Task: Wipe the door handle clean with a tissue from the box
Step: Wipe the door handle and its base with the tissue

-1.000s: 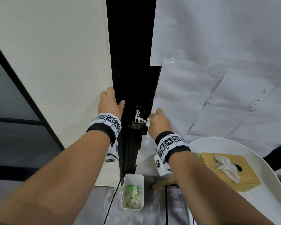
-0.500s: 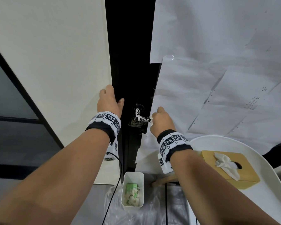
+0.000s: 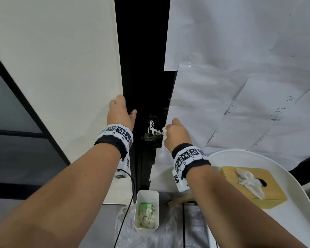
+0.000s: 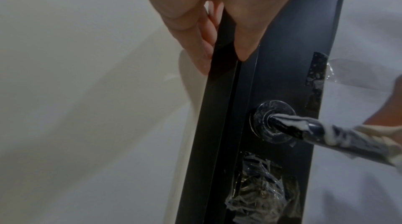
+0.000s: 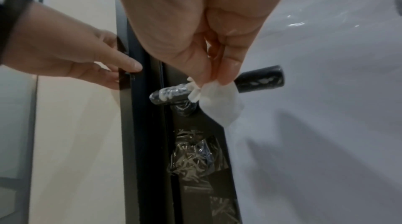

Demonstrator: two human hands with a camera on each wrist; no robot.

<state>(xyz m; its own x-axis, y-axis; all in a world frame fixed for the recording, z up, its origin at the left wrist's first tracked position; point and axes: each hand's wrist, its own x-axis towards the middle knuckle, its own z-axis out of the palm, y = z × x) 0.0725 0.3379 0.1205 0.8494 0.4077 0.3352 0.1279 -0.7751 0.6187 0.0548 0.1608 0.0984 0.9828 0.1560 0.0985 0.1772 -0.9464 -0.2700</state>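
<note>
Tissue, white and crumpled, sits pinched between the thumb and fingertips of the right hand and lies against the black door handle, roughly midway along the lever. White smears streak the handle on both sides of the tissue, thickest near its round base plate. In the head view the handle is at the centre of the picture, with the right hand at 3 o'clock from it. The left hand, at 9 o'clock from the handle, grips the black door edge, fingers wrapped round the far side and thumb laid on the near face. Crinkled clear plastic is taped to the door at 6 o'clock from the handle. White paper sheets cover the door panel at 3 o'clock. On the white round table at 4 o'clock stands the yellow tissue box, a tissue sticking out of its slot. At 6 o'clock, low down, a white bin holds used tissues and something green.
</note>
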